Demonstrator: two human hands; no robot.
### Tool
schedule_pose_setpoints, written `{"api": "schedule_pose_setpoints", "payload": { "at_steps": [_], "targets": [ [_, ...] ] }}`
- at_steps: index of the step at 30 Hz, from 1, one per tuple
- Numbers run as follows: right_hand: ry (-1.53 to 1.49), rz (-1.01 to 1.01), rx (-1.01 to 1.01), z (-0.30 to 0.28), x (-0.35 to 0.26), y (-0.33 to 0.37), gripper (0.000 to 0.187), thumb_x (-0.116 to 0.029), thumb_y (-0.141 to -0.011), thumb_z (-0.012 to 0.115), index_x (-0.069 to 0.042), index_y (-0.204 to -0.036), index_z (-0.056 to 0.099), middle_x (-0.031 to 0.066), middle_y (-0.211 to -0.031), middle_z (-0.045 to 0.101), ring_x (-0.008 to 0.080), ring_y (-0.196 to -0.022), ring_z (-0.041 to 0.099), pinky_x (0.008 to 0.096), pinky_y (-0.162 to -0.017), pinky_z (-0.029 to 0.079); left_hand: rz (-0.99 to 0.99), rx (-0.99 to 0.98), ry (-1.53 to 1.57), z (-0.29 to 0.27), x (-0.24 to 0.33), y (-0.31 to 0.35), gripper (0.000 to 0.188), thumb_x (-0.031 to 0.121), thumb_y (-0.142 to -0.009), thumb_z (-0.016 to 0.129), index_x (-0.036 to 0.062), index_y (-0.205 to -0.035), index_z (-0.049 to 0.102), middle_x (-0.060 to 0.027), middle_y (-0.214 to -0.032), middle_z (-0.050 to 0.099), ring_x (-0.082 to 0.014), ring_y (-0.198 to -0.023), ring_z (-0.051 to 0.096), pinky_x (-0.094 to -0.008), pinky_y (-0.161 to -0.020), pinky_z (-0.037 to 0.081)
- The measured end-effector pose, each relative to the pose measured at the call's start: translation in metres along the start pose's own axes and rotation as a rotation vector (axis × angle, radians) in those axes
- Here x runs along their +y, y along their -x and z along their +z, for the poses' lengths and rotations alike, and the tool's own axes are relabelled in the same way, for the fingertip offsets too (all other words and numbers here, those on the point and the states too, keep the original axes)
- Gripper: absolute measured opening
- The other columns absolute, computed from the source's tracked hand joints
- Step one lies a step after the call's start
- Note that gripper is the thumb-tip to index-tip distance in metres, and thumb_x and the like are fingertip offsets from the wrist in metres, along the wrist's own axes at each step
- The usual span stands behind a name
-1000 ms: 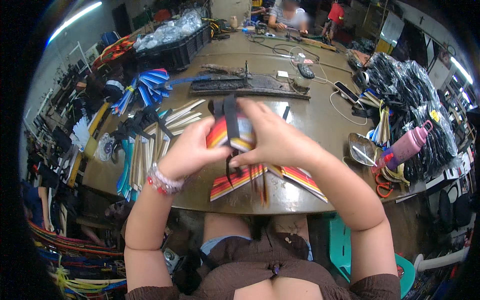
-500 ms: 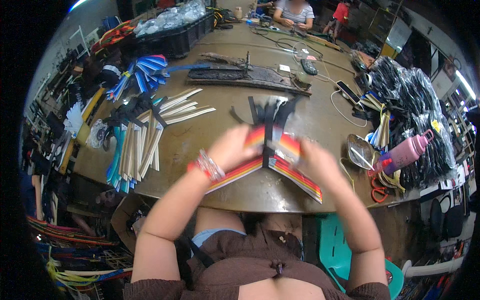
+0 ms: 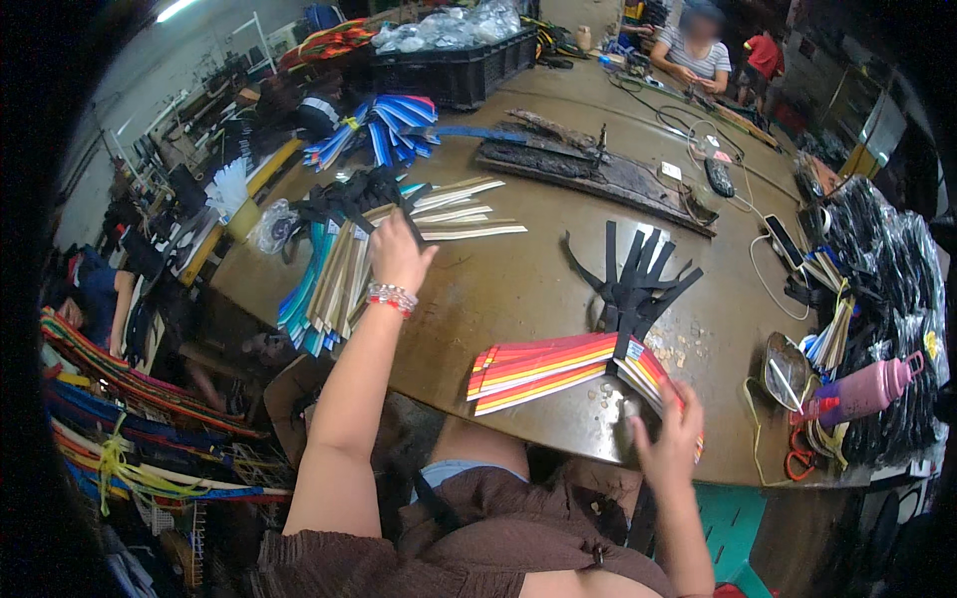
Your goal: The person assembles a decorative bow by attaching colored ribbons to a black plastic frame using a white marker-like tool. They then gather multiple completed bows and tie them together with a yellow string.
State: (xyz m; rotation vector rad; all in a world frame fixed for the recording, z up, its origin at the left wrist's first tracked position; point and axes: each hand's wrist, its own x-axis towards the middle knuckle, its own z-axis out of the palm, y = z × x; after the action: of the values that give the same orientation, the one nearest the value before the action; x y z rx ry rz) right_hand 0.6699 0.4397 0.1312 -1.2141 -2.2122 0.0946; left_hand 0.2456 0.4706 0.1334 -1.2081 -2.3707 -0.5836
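Note:
My left hand [image 3: 399,257] reaches over a bundle of beige-and-white strips [image 3: 349,274] with black straps. Its fingers touch the bundle near a black strap end, and the thumb stands apart. In front of me lies a stack of red, orange, yellow and white striped strips [image 3: 543,369], fanned into two wings and joined by black straps [image 3: 638,284] that spread away from me. My right hand [image 3: 673,439] is at the stack's right wing, fingers and thumb apart, partly covering that wing. Teal strips [image 3: 304,299] lie beside the beige ones.
Blue strips [image 3: 384,130] lie farther left, near a black crate [image 3: 454,70] of clear plastic bags. A dark worn board [image 3: 598,179] crosses the table. At right are a phone [image 3: 786,242], a pink bottle [image 3: 867,389], orange scissors [image 3: 799,453] and black plastic-wrapped bundles [image 3: 887,269]. Another person [image 3: 695,55] sits opposite.
My left hand has left the red striped stack and moved to the beige strips. My right hand has drawn nearer me along the right wing. The view has turned left.

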Motion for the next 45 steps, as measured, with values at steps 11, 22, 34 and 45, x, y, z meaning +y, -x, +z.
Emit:
{"api": "schedule_pose_setpoints", "payload": {
  "at_steps": [11,22,34,45],
  "targets": [
    [-0.288,-0.231,0.061,0.034,-0.006,0.017,0.022,0.001,-0.07,0.068,-0.003,-0.09,0.062,0.0128,-0.099,0.056,0.0324,-0.096,0.056,0.042,-0.083,0.046,-0.246,0.09,0.039,0.034,-0.036,-0.019,0.045,0.018,-0.072,0.073,0.0045,-0.109,0.051,-0.0166,-0.107,0.052,-0.036,-0.096,0.058,-0.0468,-0.079,0.05],
    [-0.345,-0.243,0.089,0.034,-0.006,0.017,0.018,0.0,-0.071,0.068,-0.002,-0.089,0.062,0.0127,-0.091,0.056,0.0315,-0.088,0.058,0.0404,-0.076,0.047,-0.234,0.121,-0.317,0.013,-0.067,-0.01,0.081,0.037,-0.06,0.084,-0.0007,-0.122,0.047,-0.0151,-0.118,0.047,-0.0329,-0.104,0.051,-0.0448,-0.084,0.046],
    [-0.379,-0.243,0.11,0.036,0.0,0.018,0.016,-0.005,-0.072,0.07,-0.003,-0.086,0.061,0.0111,-0.09,0.058,0.0291,-0.086,0.058,0.0388,-0.075,0.048,-0.341,0.041,-0.323,0.033,-0.051,-0.016,0.103,0.052,-0.062,0.079,0.0018,-0.139,0.032,-0.019,-0.131,0.043,-0.0351,-0.12,0.044,-0.0504,-0.095,0.042],
    [-0.432,-0.206,0.121,0.031,-0.001,0.019,0.018,-0.003,-0.072,0.069,-0.003,-0.089,0.063,0.0104,-0.09,0.057,0.0279,-0.086,0.057,0.037,-0.074,0.048,-0.423,-0.014,-0.303,0.024,-0.05,-0.021,0.071,0.036,-0.06,0.084,0.0044,-0.113,0.048,-0.0146,-0.116,0.048,-0.0327,-0.111,0.049,-0.0459,-0.088,0.046]
  ]
}}
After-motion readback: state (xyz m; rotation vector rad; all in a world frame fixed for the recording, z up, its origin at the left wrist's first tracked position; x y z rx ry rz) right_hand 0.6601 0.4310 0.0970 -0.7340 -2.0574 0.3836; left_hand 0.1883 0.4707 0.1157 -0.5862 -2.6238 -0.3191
